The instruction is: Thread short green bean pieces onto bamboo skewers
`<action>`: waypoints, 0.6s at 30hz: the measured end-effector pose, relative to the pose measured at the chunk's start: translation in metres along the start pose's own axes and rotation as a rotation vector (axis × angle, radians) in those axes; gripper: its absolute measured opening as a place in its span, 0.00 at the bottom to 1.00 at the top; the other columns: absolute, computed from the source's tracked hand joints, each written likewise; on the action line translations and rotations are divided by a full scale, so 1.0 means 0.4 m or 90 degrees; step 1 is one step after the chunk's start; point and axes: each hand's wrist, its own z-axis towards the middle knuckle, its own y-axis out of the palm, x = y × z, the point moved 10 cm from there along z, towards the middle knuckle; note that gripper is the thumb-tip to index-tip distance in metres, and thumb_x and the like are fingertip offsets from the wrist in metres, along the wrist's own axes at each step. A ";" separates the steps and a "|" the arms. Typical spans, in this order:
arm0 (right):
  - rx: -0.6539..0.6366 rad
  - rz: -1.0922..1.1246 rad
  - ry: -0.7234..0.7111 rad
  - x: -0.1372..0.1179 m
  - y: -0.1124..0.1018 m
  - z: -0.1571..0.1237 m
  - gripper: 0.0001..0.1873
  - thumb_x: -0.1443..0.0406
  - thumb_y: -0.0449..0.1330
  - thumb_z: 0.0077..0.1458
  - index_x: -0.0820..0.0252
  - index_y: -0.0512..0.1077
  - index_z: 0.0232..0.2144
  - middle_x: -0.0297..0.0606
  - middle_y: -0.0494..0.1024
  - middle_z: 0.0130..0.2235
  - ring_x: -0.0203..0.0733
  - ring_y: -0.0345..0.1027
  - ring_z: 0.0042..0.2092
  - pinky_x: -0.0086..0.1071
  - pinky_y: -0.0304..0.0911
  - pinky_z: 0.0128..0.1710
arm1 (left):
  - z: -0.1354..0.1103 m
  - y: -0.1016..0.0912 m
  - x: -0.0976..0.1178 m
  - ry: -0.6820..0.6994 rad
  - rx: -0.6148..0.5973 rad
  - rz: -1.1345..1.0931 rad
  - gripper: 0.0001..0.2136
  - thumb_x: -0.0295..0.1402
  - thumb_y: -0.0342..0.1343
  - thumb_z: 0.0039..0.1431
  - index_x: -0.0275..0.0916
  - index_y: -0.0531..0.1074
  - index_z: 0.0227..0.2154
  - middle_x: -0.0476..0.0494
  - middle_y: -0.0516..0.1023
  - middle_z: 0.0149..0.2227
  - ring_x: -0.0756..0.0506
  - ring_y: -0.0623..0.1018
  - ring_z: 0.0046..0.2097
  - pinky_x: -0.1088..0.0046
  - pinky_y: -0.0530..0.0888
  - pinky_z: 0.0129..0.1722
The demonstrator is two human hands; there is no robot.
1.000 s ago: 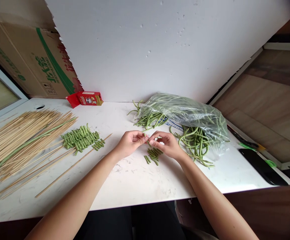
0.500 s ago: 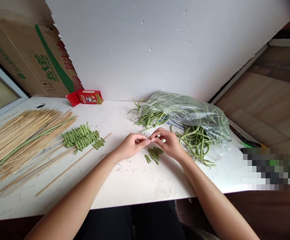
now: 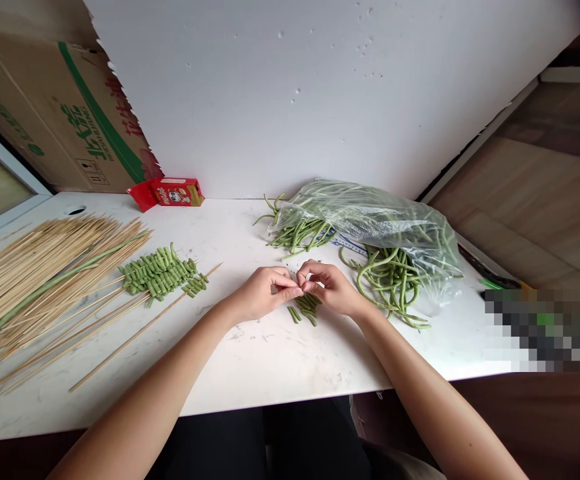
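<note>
My left hand (image 3: 265,292) and my right hand (image 3: 330,287) meet fingertip to fingertip over the middle of the white table (image 3: 270,360). Both pinch a short piece of green bean between thumb and fingers, largely hidden by the fingers. Just below the hands lies a small pile of cut bean pieces (image 3: 306,308). To the right, a clear plastic bag (image 3: 370,223) holds long green beans, and loose long beans (image 3: 390,280) spill out beside my right hand.
A heap of bamboo skewers (image 3: 40,273) covers the left of the table, with skewered bean pieces (image 3: 160,275) at its right end. A red box (image 3: 170,193) and a cardboard carton (image 3: 60,120) stand at the back left. A white board forms the back wall.
My hands have closed in on each other and dropped slightly toward the cut pieces; the fingertips now touch. The camera has shifted a little.
</note>
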 end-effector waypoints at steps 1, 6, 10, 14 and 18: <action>-0.008 0.020 0.007 0.006 0.002 0.000 0.09 0.59 0.65 0.63 0.56 0.76 0.31 0.37 0.77 0.35 0.44 0.69 0.38 0.38 0.64 0.42 | -0.001 0.003 0.002 -0.001 -0.009 -0.005 0.13 0.43 0.62 0.69 0.40 0.86 0.36 0.44 0.76 0.35 0.45 0.75 0.38 0.69 0.72 0.40; -0.053 0.129 0.053 0.035 0.022 -0.002 0.17 0.51 0.69 0.60 0.58 0.75 0.32 0.35 0.74 0.31 0.42 0.66 0.34 0.35 0.62 0.36 | -0.006 0.016 0.012 0.001 -0.047 -0.018 0.14 0.43 0.61 0.70 0.40 0.86 0.36 0.44 0.75 0.37 0.46 0.75 0.39 0.69 0.72 0.40; -0.087 0.177 0.079 0.046 0.037 -0.002 0.22 0.47 0.71 0.58 0.58 0.73 0.30 0.32 0.71 0.28 0.38 0.62 0.30 0.33 0.58 0.32 | -0.009 0.018 0.019 0.002 -0.054 -0.016 0.14 0.43 0.62 0.69 0.40 0.87 0.37 0.43 0.76 0.37 0.46 0.76 0.38 0.69 0.72 0.39; -0.108 0.213 0.080 0.044 0.049 -0.003 0.24 0.45 0.70 0.58 0.58 0.73 0.29 0.32 0.72 0.27 0.38 0.61 0.29 0.33 0.57 0.31 | -0.009 0.022 0.020 0.010 -0.059 -0.008 0.13 0.43 0.62 0.70 0.40 0.87 0.37 0.43 0.77 0.38 0.46 0.76 0.38 0.69 0.73 0.40; -0.054 0.206 0.052 0.036 0.022 0.001 0.25 0.43 0.72 0.56 0.58 0.76 0.29 0.38 0.78 0.30 0.42 0.69 0.33 0.35 0.65 0.34 | -0.002 0.005 0.016 0.024 -0.015 -0.008 0.12 0.41 0.63 0.68 0.40 0.87 0.37 0.43 0.78 0.36 0.46 0.77 0.38 0.69 0.74 0.39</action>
